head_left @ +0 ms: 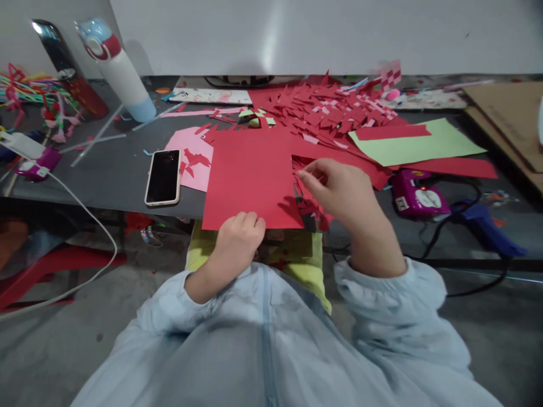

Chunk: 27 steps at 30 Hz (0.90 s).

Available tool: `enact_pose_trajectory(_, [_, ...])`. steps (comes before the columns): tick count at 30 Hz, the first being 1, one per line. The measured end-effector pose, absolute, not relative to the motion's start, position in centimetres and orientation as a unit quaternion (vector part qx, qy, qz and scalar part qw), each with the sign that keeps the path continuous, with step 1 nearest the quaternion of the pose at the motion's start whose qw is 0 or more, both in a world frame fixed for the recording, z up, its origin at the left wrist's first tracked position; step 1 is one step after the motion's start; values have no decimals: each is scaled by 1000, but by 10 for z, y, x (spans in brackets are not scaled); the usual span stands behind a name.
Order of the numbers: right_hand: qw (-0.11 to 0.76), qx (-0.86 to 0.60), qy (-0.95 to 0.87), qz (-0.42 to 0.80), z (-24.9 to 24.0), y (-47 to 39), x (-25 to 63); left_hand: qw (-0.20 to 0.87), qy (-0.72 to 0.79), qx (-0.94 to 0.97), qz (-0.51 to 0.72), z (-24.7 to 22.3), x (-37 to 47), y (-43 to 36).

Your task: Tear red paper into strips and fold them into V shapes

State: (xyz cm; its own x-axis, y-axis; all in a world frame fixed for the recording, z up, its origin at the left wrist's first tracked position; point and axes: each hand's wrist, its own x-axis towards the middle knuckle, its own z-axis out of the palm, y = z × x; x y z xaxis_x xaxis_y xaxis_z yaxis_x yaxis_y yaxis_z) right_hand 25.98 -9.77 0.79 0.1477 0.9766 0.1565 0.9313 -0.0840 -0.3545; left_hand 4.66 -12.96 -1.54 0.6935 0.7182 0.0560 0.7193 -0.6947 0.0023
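Observation:
A large red sheet of paper (254,169) lies at the table's near edge, partly over a pink sheet (195,161) with red scraps on it. My left hand (241,240) is closed at the sheet's near edge, its fingers curled and the thumb hidden. Just off the sheet's right edge, my right hand (339,189) is in a pinch above red paper scraps (311,198). Whatever its fingertips hold, if anything, is too small to make out. Behind the sheet is a heap of red cut paper pieces (322,107), several with pink checks.
Left of the sheet lies a phone (163,177), with a white bottle (123,76) farther back. A light green sheet (419,146), a purple box (418,195) and a blue glue gun (486,229) with black cable are on the right. A white cable (95,215) hangs at left.

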Motion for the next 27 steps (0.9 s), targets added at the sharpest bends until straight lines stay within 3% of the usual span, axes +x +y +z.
enact_pose_trajectory(3, [170, -640, -742, 106, 9, -124, 246, 2, -395, -919, -19, -18, 51, -124])
enact_pose_trajectory(7, [141, -557, -816, 59, -9, -141, 234, 3, -402, -915, -24, -21, 55, -120])
enact_pose_trajectory(14, [151, -572, -806, -4, -33, -142, 226, 10, -404, -912, -68, -31, 45, -121])
enact_pose_trajectory(22, [207, -619, -758, -2, -29, -128, 232, 83, -481, -823, -291, -29, -8, -116])
enact_pose_trajectory(27, [190, -622, -759, 12, -25, -121, 231, 103, -501, -805, -300, -27, -23, -112])
